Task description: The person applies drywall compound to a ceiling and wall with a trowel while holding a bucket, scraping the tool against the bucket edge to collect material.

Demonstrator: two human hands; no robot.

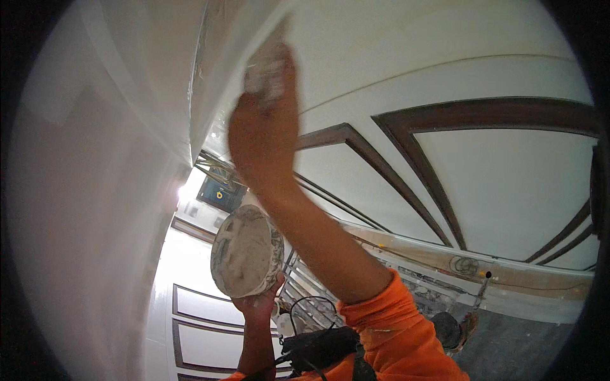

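My left hand [259, 300] supports a round bowl [277, 244] from beneath. Grey-white paste [244, 257] lies inside, and smears coat its rim. Raised high in front, my right hand [264, 136] is closed around a putty knife [270, 70] that is smeared by motion. The knife points up toward the pale plastered surface [362, 38] at the top. Whether its blade touches that surface I cannot tell. Orange sleeves cover my upper arms.
Dark brown moulding [495, 114] frames white panels at the right. A pale wall [89, 209] fills the left, meeting the upper surface at a corner edge. Below are a slatted metal platform [308, 279], a coiled cable [466, 265] and black gear [321, 348] against my body.
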